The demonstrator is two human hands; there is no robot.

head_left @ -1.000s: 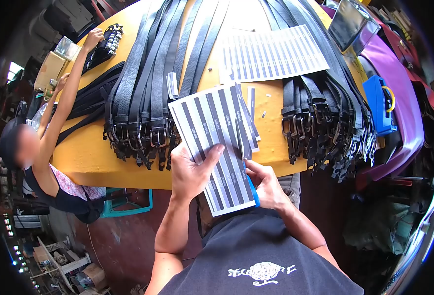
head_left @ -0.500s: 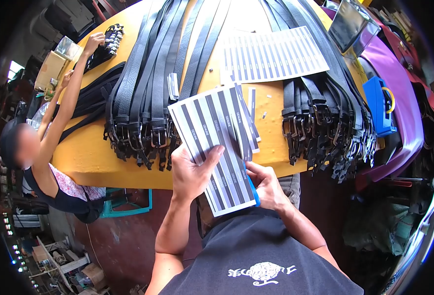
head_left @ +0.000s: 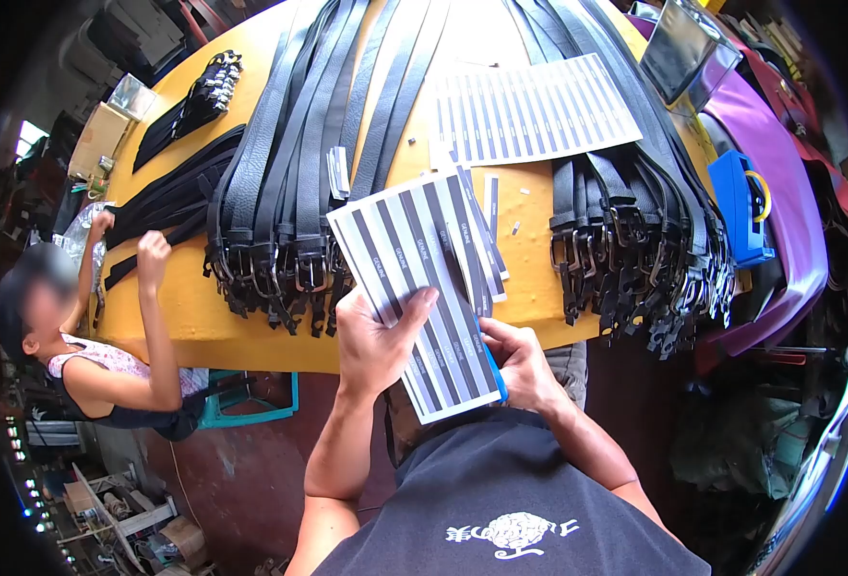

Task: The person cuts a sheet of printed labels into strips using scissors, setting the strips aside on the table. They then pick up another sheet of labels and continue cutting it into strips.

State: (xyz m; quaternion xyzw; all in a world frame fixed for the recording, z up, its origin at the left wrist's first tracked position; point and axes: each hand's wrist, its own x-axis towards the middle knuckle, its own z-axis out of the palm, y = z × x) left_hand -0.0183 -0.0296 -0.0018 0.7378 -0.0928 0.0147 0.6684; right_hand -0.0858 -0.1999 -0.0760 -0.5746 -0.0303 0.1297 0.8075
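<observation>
My left hand (head_left: 381,336) grips a striped sheet (head_left: 414,298) printed with "GENUINE", its thumb lying across the front. At the sheet's right edge, my right hand (head_left: 520,365) is closed around a blue-handled tool (head_left: 496,370), mostly hidden behind the sheet. Narrow cut strips (head_left: 492,206) lie just beyond the held sheet. A larger striped sheet (head_left: 539,110) rests farther back, partly over black belts (head_left: 625,221) at the right. Another row of black belts (head_left: 280,211) with buckles lies left of the held sheet, with a small stack of strips (head_left: 338,173) on it.
A co-worker (head_left: 107,355) sits at the left of the yellow table (head_left: 203,331), both hands raised near its edge. Black straps (head_left: 174,187) lie there. A blue case (head_left: 740,206) and purple material (head_left: 798,211) are at the right. A teal stool (head_left: 251,408) stands below.
The co-worker has drawn both arms back from the buckled pieces at the far left toward the near table edge and leaned back. My hands and the held sheet have barely moved.
</observation>
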